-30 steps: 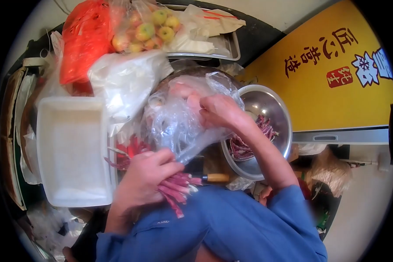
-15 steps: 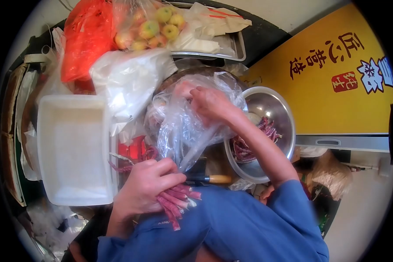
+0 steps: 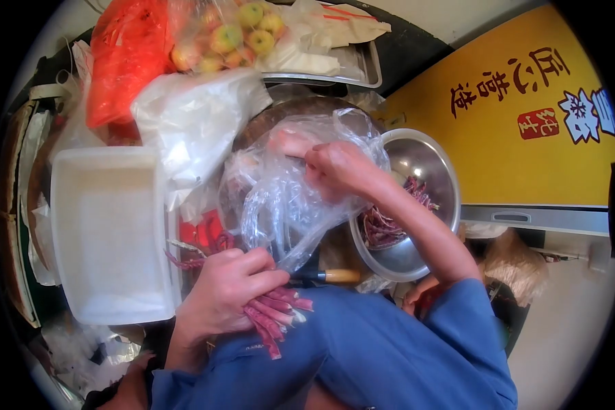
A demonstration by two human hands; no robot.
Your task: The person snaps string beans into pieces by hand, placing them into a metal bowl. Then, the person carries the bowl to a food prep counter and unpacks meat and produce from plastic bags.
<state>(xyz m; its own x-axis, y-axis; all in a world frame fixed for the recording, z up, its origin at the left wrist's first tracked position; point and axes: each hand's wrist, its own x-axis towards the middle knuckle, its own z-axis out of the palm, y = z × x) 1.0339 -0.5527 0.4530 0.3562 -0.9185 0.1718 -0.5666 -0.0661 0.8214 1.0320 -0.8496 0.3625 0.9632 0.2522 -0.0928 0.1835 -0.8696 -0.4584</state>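
Observation:
My left hand (image 3: pixel 232 290) is closed around a bunch of reddish-purple long beans (image 3: pixel 273 316), whose pale ends stick out over my blue-clad lap. Their thin tails reach out on the other side, near the white tub. My right hand (image 3: pixel 338 167) is closed at a clear plastic bag (image 3: pixel 287 198), its fingers curled into the film. Something pale pink (image 3: pixel 292 142) shows through the plastic beside those fingers. Under my right forearm, a steel bowl (image 3: pixel 447 195) holds bean pieces (image 3: pixel 383 229). A wooden handle with a black section (image 3: pixel 340 275) lies between my hands, close to my lap.
At the left stands a white plastic tub (image 3: pixel 109 232). Behind it are a red bag (image 3: pixel 130 68), a white plastic bag (image 3: pixel 198 116) and a bag of apples (image 3: pixel 239 34) by a metal tray (image 3: pixel 370 65). A yellow panel with lettering (image 3: pixel 506 137) bounds the right side.
My right hand has shifted slightly right and down at the plastic bag, whose film has creased differently. The left hand keeps its hold on the beans. The whole view has shifted a little.

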